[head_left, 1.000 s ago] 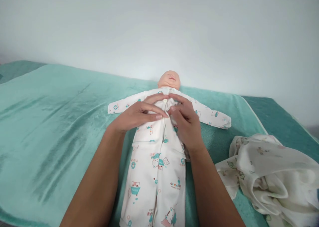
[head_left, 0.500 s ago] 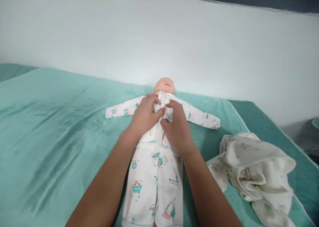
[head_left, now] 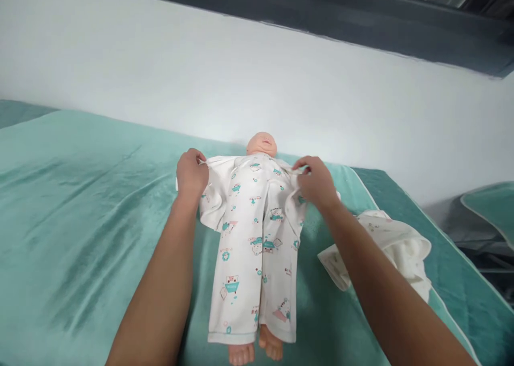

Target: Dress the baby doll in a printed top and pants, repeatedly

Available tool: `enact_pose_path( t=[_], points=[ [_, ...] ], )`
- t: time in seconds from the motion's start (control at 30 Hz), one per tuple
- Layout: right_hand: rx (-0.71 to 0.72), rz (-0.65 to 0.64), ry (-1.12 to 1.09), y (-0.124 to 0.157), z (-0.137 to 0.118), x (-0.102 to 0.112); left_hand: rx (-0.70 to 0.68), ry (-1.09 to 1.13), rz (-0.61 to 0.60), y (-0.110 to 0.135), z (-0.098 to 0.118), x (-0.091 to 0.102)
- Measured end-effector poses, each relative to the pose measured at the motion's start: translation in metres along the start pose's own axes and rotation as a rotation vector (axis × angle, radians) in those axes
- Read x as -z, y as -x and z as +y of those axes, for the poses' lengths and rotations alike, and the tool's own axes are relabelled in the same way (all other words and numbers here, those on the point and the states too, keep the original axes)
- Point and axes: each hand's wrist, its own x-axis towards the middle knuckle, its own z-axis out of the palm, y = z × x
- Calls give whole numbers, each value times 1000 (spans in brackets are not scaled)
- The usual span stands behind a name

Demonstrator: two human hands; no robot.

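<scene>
The left hand and the right hand are holding open the white jacket on a doll.
Nearest, the doll's bare feet are sticking out of white pants with little pictures on them. The doll is lying on its back on a soft green blanket. A bunched-up white cloth is sitting over on the right, partly hiding behind the right arm. Farther up, the left fingers are pinching one front edge of the jacket and the right fingers are pinching the other, so the two sides are spreading apart. Just past the hands, the doll's head is resting on the blanket. Behind it, a pale wall is standing, and a dark band is running along the top.
</scene>
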Motion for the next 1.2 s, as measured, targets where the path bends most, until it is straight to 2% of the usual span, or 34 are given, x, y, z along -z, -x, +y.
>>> enact_pose_path(
  t=[0.07,0.13,0.2,0.27,0.33,0.4,0.43,0.5,0.57,0.63,0.7,0.83,0.93,1.1,1.2],
  points=[
    [-166,-23,98,3,38,11,-39,-139,-1,-2,-6,-1],
    [-196,-77,212,8,66,17,-145,-203,0,-1,-1,-8],
    [-154,-59,249,9,75,15,-273,-194,-48,1,9,-20],
    [-35,12,175,3,59,5,-347,-197,-139,3,17,-33],
    [114,30,23,-12,21,-13,-348,-262,-211,4,19,-43],
    [207,-123,-59,-30,-27,-35,-319,-361,-243,4,17,-49],
    [254,-222,-27,-39,-51,-46,-311,-404,-251,3,15,-50],
    [318,-391,143,-54,-90,-65,-296,-474,-261,2,12,-49],
    [325,-545,340,-64,-112,-74,-243,-527,-263,-2,9,-46],
    [316,-654,476,-70,-116,-74,-166,-551,-258,-6,6,-42],
    [313,-712,532,-73,-109,-67,-96,-526,-238,-11,4,-38],
    [327,-699,528,-74,-91,-56,-39,-409,-201,-16,-2,-34],
    [376,-702,477,-75,-99,-65,-46,-372,-201,-16,-4,-35],
    [437,-831,537,-78,-131,-96,-52,-334,-203,-14,-6,-36],
    [436,-888,613,-82,-134,-96,-47,-306,-200,-15,-6,-35]
  ],
)
